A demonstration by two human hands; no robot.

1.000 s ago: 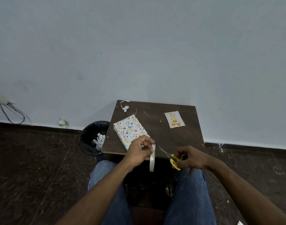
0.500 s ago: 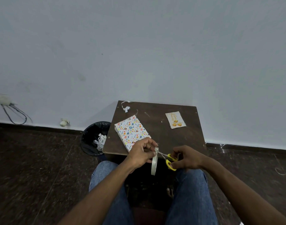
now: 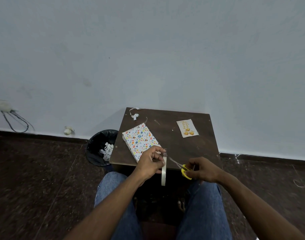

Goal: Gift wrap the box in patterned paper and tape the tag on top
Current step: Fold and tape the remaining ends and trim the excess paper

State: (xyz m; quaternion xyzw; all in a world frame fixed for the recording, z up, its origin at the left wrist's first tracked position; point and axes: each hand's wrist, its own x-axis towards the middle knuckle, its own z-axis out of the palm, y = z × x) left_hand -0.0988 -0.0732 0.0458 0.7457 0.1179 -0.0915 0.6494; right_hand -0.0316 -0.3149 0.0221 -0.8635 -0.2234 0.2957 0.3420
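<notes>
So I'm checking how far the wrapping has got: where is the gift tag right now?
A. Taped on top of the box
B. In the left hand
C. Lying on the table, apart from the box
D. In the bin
C: the tag lies flat on the table, well apart from the wrapped box.

- One wrapped box (image 3: pixel 141 142)
- One tag (image 3: pixel 187 128)
- One tape roll (image 3: pixel 163 172)
- One pair of scissors (image 3: pixel 182 168)
- One table (image 3: pixel 182 149)
- One bin (image 3: pixel 101 147)
- Two hands: left (image 3: pixel 150 161), right (image 3: pixel 202 169)
- One paper scrap (image 3: pixel 134 116)
</notes>
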